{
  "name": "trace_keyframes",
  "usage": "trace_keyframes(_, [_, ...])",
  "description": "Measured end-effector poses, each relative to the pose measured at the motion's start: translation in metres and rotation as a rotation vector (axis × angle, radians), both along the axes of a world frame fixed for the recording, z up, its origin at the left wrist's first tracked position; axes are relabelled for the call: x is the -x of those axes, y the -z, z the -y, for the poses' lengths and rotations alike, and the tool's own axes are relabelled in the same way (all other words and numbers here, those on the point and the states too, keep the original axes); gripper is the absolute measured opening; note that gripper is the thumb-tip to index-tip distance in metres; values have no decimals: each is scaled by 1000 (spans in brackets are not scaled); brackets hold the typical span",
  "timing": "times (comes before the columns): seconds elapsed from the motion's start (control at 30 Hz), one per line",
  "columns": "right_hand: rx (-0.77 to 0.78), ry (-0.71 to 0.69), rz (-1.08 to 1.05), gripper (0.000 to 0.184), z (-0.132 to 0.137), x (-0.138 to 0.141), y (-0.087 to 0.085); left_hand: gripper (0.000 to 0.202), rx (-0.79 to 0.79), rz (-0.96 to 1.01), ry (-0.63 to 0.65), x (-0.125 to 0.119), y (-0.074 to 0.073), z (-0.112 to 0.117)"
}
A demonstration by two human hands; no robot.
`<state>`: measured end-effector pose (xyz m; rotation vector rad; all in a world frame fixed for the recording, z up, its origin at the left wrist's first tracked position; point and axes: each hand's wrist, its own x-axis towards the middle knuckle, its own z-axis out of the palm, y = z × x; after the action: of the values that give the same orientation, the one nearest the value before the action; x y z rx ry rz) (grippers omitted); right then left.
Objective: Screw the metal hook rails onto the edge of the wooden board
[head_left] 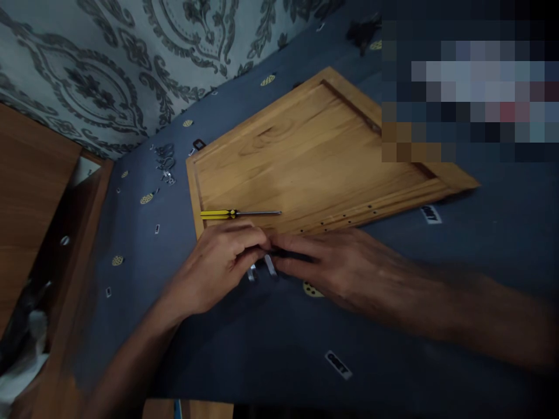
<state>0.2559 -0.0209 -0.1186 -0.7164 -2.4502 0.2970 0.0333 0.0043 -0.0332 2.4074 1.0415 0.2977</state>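
Left hand (222,262), right hand (349,262), metal piece (271,265)

Head view: we list the left hand curled nearly closed, the right with fingers narrowly parted, both at the metal piece by the near edge of the wooden panel (283,163); which grips it, we cannot tell. Screwdriver (218,215), yellow-handled: on the panel.

Shows a bare left hand (218,267) and a bare right hand (343,265), with rounded knuckles (258,235), narrowing at the wrists (178,305) into bare forearms (445,302), shadowed at left and blurred at right
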Motion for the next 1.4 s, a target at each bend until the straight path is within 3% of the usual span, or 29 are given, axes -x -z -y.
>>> trace_keyframes(0.23, [-81,-2,36,45,0,1,-4,15,-28,45,-21,4,-4,1])
trace_keyframes(0.33, [-73,-3,62,50,-1,1,-10,13,-105,49,-111,14,-13,-2])
trace_keyframes(0.47, [-25,-26,77,56,-2,1,-17,18,-287,-134,-248,35,-18,-15])
trace_keyframes(0.6, [-8,-20,81,58,-2,1,-19,29,-220,-250,-235,50,-11,-28])
trace_keyframes(0.93, [-44,-17,56,52,-2,2,-15,28,-121,-261,-241,55,1,-39])
trace_keyframes(1.17, [-27,-27,101,54,-1,0,-21,18,-70,-126,-187,67,2,-45])
trace_keyframes(1.4, [4,-17,103,52,-1,-1,-19,18,-59,297,-305,68,-9,-43])
